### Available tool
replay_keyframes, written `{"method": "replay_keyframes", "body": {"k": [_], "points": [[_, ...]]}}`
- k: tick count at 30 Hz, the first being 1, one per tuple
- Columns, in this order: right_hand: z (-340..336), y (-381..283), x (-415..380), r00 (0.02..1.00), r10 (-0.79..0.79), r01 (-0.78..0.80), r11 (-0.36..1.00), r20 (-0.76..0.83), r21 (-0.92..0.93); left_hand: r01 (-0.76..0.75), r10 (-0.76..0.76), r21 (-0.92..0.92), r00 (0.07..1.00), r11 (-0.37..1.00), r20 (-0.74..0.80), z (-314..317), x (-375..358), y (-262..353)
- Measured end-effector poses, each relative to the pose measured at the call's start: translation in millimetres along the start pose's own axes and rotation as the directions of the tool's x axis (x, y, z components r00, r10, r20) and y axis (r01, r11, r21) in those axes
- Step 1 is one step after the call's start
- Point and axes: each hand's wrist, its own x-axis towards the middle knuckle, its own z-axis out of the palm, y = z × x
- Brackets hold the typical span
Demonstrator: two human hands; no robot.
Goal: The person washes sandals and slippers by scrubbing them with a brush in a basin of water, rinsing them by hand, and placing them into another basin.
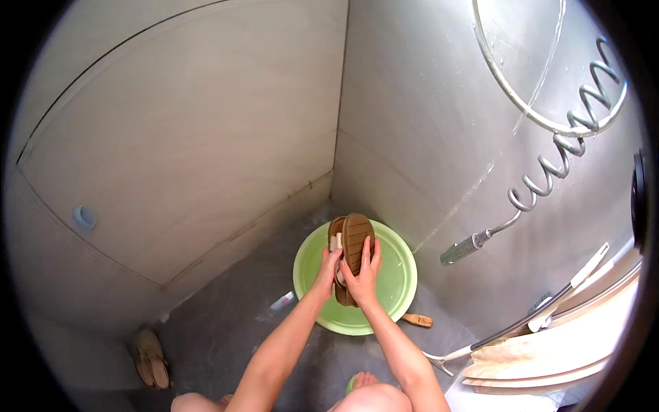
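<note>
A pair of brown slippers [357,237] is pressed together over a light green basin [410,275] with water in it. One slipper turns its grooved sole up toward me; the other lies mostly hidden beside and behind it. My left hand [327,273] grips the pair from the left, near a whitish patch I cannot identify. My right hand [362,280] is wrapped around the right side, with its fingers along the sole.
A wooden brush handle [417,320] sticks out beside the basin. Another pair of shoes [150,359] lies on the grey floor at left. A sprayer [467,248] on a coiled hose hangs at the right wall. A stream of water crosses in front of that wall.
</note>
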Motion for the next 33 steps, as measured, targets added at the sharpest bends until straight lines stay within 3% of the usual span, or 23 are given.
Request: {"method": "replay_keyframes", "body": {"k": [3, 5, 6, 11, 12, 13, 14, 17, 19, 21, 22, 23, 25, 26, 29, 30, 33], "points": [[-12.5, -24.5, 1.3, 0.997, -0.065, 0.066, 0.998, 0.035, -0.024, 0.006, -0.008, 0.015, 0.997, 1.000, 0.081, 10.3, -23.3, 39.4], [-22.3, -36.9, 2.4, 0.991, -0.103, 0.109, 0.992, 0.086, -0.069, -0.104, 0.070, 0.198, 0.982, 0.975, 0.174, 16.4, -31.4, 55.6], [-28.1, -47.4, 0.7, 0.982, -0.097, 0.122, 0.982, 0.164, -0.147, -0.206, 0.182, 0.075, 0.953, 0.976, 0.241, 21.4, -33.5, 53.1], [-44.0, -64.5, -2.3, 0.959, -0.098, 0.140, 0.980, 0.265, -0.145, -0.315, 0.315, -0.003, 0.948, 0.949, 0.052, 28.9, -41.4, 61.6], [-49.6, -65.6, 4.0, 0.971, 0.018, -0.098, 0.940, 0.240, 0.327, -0.331, 0.330, 0.008, 0.942, 0.943, 0.059, 22.6, -41.1, 64.7], [-54.0, -66.6, 11.0, 0.953, 0.131, -0.292, 0.637, 0.274, 0.713, -0.349, 0.347, 0.017, 0.935, 0.937, 0.065, 19.1, -42.7, 70.0], [-52.0, -61.8, 18.7, 0.977, 0.188, -0.206, 0.747, 0.097, 0.632, -0.360, 0.358, 0.011, 0.931, 0.933, 0.064, 17.9, -46.2, 72.5], [-42.4, -64.7, 39.5, 0.984, 0.125, -0.174, 0.846, 0.129, 0.503, -0.345, 0.344, -0.014, 0.934, 0.939, 0.095, 19.8, -50.4, 59.6], [-37.1, -66.6, 36.9, 0.982, 0.174, -0.187, 0.833, 0.073, 0.522, -0.315, 0.318, -0.041, 0.946, 0.948, 0.064, 17.7, -52.9, 59.7], [-32.3, -66.8, 34.3, 0.964, 0.264, -0.220, 0.828, -0.013, 0.516, -0.313, 0.310, 0.012, 0.946, 0.950, 0.098, 16.2, -53.3, 64.8], [-30.0, -70.6, 32.9, 0.953, 0.290, -0.214, 0.849, -0.086, 0.483, -0.348, 0.339, 0.160, 0.937, 0.924, 0.081, 20.5, -59.4, 73.1], [-29.6, -74.9, 32.2, 0.955, 0.288, -0.218, 0.848, -0.074, 0.482, -0.426, 0.439, 0.247, 0.899, 0.870, 0.002, 28.5, -62.1, 73.9], [-26.6, -82.7, 29.0, 0.949, 0.232, -0.139, 0.917, -0.216, 0.374, -0.458, 0.506, 0.224, 0.824, 0.860, -0.256, 43.7, -62.2, 68.1], [-22.1, -80.9, 26.3, 0.948, 0.146, -0.061, 0.956, -0.284, 0.288, -0.308, 0.366, 0.259, 0.905, 0.915, -0.218, 42.9, -65.1, 70.9], [-19.2, -75.7, 23.6, 0.934, 0.155, -0.043, 0.943, -0.322, 0.330, -0.303, 0.532, 0.534, 0.773, 0.789, -0.347, 59.5, -75.2, 72.3], [-21.9, -76.1, 25.6, 0.945, 0.125, -0.013, 0.937, -0.301, 0.350, -0.391, 0.634, 0.555, 0.687, 0.734, -0.355, 60.3, -73.6, 68.0], [-23.9, -75.2, 33.0, 0.956, 0.058, 0.055, 0.928, -0.289, 0.367, -0.442, 0.685, 0.568, 0.648, 0.694, -0.333, 56.4, -66.5, 61.1]]}}
